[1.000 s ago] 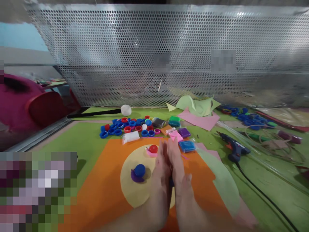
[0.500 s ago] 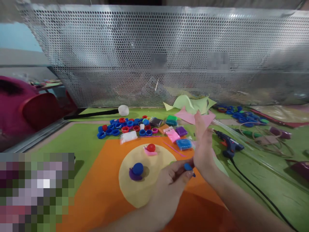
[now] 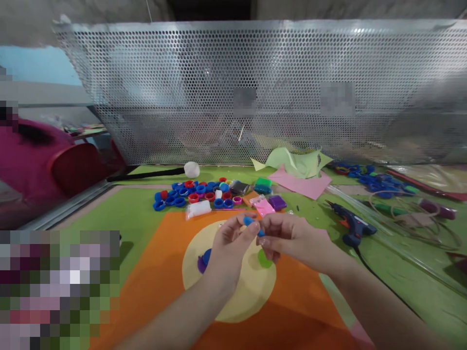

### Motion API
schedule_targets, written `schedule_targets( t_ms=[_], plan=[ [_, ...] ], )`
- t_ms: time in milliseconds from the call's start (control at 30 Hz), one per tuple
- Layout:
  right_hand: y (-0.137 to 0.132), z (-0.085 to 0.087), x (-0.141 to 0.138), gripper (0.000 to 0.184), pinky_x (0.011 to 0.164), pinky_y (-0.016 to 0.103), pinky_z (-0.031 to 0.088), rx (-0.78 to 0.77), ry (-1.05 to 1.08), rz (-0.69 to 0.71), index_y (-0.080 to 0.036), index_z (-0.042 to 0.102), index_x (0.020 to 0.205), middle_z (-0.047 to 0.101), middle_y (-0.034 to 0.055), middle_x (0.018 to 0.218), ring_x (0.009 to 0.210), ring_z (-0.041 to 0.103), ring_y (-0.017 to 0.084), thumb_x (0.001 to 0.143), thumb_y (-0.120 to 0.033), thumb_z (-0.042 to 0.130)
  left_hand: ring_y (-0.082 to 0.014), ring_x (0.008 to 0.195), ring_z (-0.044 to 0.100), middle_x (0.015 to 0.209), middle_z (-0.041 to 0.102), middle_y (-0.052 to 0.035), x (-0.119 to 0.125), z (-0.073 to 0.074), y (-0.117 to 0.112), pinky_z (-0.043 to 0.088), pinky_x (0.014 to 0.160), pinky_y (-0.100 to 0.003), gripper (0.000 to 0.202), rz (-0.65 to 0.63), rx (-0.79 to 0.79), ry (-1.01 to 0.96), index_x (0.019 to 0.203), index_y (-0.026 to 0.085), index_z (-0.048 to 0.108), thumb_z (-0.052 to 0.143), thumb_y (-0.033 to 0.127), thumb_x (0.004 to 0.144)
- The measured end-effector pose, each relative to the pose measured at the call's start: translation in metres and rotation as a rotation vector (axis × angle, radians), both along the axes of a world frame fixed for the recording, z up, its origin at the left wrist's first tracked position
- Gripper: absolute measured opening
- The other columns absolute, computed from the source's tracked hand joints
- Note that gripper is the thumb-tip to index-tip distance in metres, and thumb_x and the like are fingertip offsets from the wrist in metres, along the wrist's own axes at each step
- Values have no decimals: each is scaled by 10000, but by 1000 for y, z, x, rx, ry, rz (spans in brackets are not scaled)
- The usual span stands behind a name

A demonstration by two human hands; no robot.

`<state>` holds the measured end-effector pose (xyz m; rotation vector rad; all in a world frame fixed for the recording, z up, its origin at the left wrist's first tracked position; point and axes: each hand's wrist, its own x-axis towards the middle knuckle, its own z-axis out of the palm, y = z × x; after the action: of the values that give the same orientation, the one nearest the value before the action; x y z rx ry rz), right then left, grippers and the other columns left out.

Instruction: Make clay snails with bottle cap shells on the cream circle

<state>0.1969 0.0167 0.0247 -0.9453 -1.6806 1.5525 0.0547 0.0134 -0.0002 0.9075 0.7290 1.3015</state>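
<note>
Orange paper (image 3: 156,265) spreads beneath our forearms, and on it lies the pale yellow circle (image 3: 251,296) over which we work. Our left hand (image 3: 229,250) and right hand (image 3: 301,240) meet above this circle, both in narrow pinches. Well off to the right, the glue gun (image 3: 353,224) rests on the green surface, clear of our right forearm. Partly behind our left hand sits the blue-and-purple figure (image 3: 204,260); the green disc (image 3: 265,258) shows just below our right fingers, so we do well to lift our knuckles away from both. Smallest of all is the blue piece (image 3: 249,221), raised between our fingertips: the left thumb and fingers grip it, and the right fingertips close on its lower end. It looks soft, so we judge that light, even pressure suits it best, turning it little by little; a hard squeeze could flatten it, and a sharp pull could tear it.
</note>
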Motion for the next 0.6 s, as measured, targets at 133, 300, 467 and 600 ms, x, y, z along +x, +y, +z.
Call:
schedule_targets(
  t_ms=[133,300,467,600],
  plan=[
    [2,-2,3,133,539,176,428,33,10,-44,-170,545,728,567,-48,595,535,525,53,801,-267,598,-155,743,528,805,645,-18,-2,-2,4,415,709,-278,272,-8,7,-3,679,200,671,690,472,676],
    [3,-1,3,180,541,174,427,62,54,-24,-161,571,736,597,-32,596,526,518,50,839,-308,554,-136,664,485,659,600,11,-6,0,7,388,671,-260,239,-7,14,-16,645,224,689,693,460,681],
    [2,-2,3,238,552,183,439,93,50,6,-150,574,744,614,-15,612,527,534,56,875,-336,506,-111,584,468,702,639,9,-5,5,5,398,644,-257,199,-51,30,-41,701,229,713,728,421,653],
    [2,-4,4,275,567,201,443,80,76,24,-148,551,750,605,-6,623,545,542,67,896,-367,472,-106,602,485,716,652,4,-5,8,5,400,633,-242,190,-62,9,-49,694,215,705,706,405,682]
  ],
)
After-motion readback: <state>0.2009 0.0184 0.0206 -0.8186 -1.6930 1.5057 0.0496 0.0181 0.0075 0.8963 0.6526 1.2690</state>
